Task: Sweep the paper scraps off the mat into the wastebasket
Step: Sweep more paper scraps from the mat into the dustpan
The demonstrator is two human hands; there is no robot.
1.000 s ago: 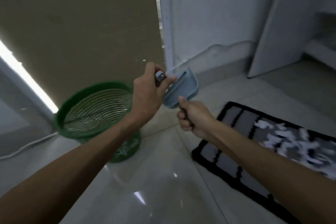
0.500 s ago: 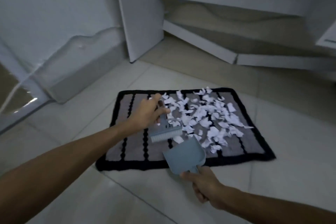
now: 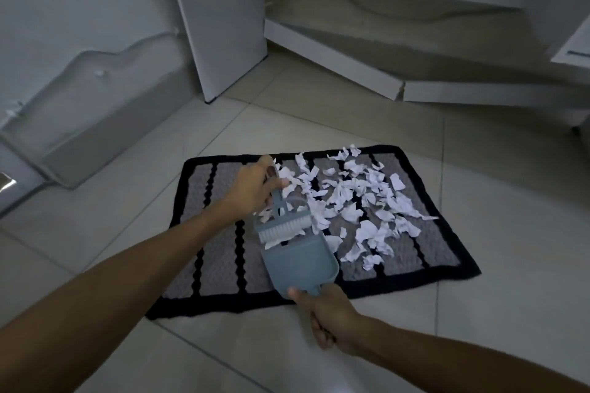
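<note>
— Pale floor tiles (image 3: 479, 313) carry the mat (image 3: 220, 252); how are the paper scraps (image 3: 360, 201) expected to behave?

— Weightless, limp, easily scattered, it is judged (spread toward the mat's far right corner). The brush (image 3: 282, 223) is gripped by the left hand (image 3: 252, 191), the dustpan (image 3: 297, 262) handle clenched in the right hand (image 3: 329, 313), near the mat's front edge.

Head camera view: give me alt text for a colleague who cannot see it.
A left hand holds a small grey-blue hand brush at the mouth of a matching plastic dustpan, held by the right hand, on a grey mat with black stripes. Torn white paper scraps litter the mat's right half.
</note>
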